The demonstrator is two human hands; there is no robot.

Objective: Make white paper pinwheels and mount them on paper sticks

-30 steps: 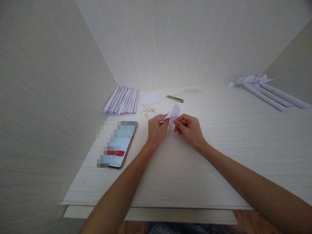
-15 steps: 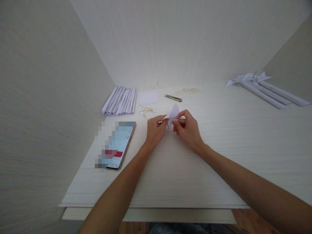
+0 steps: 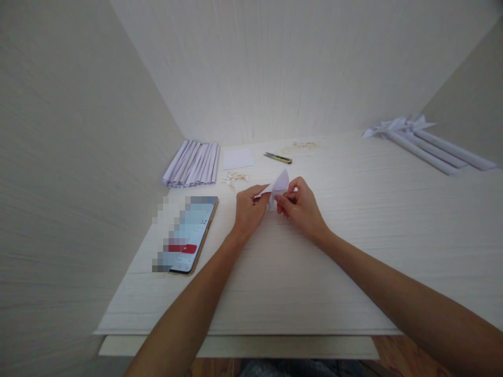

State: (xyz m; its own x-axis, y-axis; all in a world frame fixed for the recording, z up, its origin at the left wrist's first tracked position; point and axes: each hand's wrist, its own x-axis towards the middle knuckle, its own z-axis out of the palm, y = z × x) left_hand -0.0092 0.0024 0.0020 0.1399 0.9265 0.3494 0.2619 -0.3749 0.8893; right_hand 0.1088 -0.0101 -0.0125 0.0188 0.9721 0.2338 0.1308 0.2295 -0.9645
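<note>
A piece of white paper (image 3: 280,181), folded with a pointed flap standing up, is held between my two hands above the middle of the table. My left hand (image 3: 250,210) grips its left side, thumb on top. On the other side my right hand (image 3: 301,207) pinches the paper's lower right part with thumb and index finger; the fingertips partly cover it. Just beyond my left hand lies a small heap of pale thin bits (image 3: 236,178), too small to name surely. Thread snips (image 3: 278,157) with a yellowish handle rest farther back.
A row of rolled paper tubes (image 3: 192,163) lies at the back left, beside a flat white paper square (image 3: 238,158). Left of my forearm is a phone (image 3: 194,230), partly pixelated. Paper rolls with folded tops (image 3: 430,146) lie at the back right. Walls enclose the table (image 3: 275,293).
My right fingers have shifted slightly left and closed in on the folded paper. My left hand keeps its hold; the view has moved a little.
</note>
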